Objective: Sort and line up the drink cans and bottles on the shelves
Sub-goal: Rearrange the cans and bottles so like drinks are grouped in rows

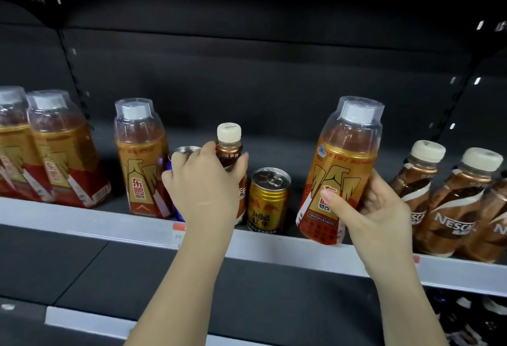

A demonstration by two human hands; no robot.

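Note:
My left hand (204, 181) grips a small brown coffee bottle (229, 148) with a cream cap, standing mid-shelf. My right hand (375, 208) holds a large orange energy-drink bottle (340, 170) tilted, lifted just over the shelf's front edge. A gold Red Bull can (267, 200) stands between the two hands. Behind my left hand a blue can (182, 153) shows only its silver top and a strip of its side. Another orange bottle (141, 159) stands left of it, and two more (55, 151) lean at the far left.
Brown Nescafe bottles (450, 203) crowd the right end of the shelf. The shelf's grey front rail (82, 219) carries red price tags. A dark lower shelf (247, 291) lies below, with dark packets at its bottom right. The shelf's back is dark.

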